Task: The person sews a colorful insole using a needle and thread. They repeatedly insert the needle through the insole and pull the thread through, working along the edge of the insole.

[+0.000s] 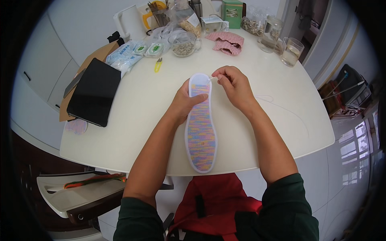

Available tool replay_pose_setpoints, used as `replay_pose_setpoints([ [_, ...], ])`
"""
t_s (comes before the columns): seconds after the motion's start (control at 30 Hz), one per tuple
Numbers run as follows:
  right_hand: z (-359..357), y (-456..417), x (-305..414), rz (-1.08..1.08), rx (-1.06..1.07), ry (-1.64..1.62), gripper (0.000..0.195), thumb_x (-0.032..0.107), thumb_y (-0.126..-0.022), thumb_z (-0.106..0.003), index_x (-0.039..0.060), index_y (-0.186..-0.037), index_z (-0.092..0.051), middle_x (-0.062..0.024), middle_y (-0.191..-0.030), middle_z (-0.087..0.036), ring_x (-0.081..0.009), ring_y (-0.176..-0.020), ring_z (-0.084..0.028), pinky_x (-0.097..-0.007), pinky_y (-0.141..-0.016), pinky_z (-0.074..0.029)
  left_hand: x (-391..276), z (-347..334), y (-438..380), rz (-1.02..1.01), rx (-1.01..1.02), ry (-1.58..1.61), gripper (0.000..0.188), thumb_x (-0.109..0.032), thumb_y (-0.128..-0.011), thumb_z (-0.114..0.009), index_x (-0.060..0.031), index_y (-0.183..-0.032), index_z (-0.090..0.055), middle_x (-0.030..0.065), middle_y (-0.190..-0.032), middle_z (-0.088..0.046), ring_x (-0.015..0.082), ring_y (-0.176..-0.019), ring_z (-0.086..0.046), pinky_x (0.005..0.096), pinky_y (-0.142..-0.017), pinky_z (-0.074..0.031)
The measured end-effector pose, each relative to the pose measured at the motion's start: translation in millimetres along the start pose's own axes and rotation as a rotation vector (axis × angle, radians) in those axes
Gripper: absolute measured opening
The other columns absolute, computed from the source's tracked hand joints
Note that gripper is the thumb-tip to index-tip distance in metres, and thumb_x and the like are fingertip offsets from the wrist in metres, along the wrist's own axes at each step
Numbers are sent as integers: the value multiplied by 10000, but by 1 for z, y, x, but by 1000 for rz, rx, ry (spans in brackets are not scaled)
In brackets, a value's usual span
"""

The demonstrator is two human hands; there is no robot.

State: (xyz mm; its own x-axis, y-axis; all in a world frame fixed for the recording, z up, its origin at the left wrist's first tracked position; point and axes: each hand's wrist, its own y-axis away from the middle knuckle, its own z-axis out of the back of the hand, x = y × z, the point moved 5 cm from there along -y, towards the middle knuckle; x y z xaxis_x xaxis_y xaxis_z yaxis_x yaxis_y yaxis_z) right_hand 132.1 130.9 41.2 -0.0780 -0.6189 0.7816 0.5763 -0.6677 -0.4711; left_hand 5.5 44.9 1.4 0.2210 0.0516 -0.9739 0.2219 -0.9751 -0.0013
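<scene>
A shoe insole (201, 129) with multicoloured stitching, a plain white toe or heel end and a white rim lies lengthwise before me. My left hand (188, 102) grips its left side near the far end, thumb across the top and fingers hidden beneath. My right hand (232, 84) is at the far right edge, thumb and forefinger pinching a thin white thread (213, 78) that meets the insole there. Whether a needle is in the pinch is too small to tell. Beyond my right wrist a loose pale thread (289, 111) curves over the table.
On the white table (144, 126), a black tablet (95, 92) lies on cardboard at left. Yellow thread snips (158, 64), a glass cup (182, 45), pink patterned cloth (229, 42) and a glass mug (292, 52) stand or lie farther back. A chair (81, 192) is below left.
</scene>
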Motion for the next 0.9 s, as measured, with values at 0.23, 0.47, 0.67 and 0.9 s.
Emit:
replay_pose_setpoints([
  [0.23,4,1,9,82,35,109,104,32,-859,-504,40,-904,-597,-36,-859,-508,-107,-731,-490,-243,-666,-419,1,1,-1,-4,-10,-10,464,-4,-751,-620,-32,-1175,-434,66,-980,-549,154,-854,-556,309,-738,-488],
  [0.47,0,3,12,147,-8,65,117,29,-825,-510,37,-883,-611,-89,-827,-525,-188,-680,-523,-291,-638,-430,2,2,-1,6,-8,-7,471,-4,-750,-620,-35,-1179,-427,62,-975,-540,151,-850,-553,306,-730,-489],
  [0.67,1,3,11,92,21,45,125,22,-849,-503,18,-926,-601,-52,-915,-545,-117,-792,-534,-239,-708,-441,1,1,0,6,-7,-9,476,-6,-748,-620,-32,-1182,-426,64,-977,-537,152,-851,-553,306,-726,-489],
  [0.9,1,3,10,81,31,35,151,28,-846,-508,13,-982,-571,-18,-834,-517,-84,-728,-495,-223,-683,-427,2,1,0,4,-8,-13,475,-9,-748,-620,-27,-1181,-427,72,-981,-542,156,-858,-553,309,-731,-487],
])
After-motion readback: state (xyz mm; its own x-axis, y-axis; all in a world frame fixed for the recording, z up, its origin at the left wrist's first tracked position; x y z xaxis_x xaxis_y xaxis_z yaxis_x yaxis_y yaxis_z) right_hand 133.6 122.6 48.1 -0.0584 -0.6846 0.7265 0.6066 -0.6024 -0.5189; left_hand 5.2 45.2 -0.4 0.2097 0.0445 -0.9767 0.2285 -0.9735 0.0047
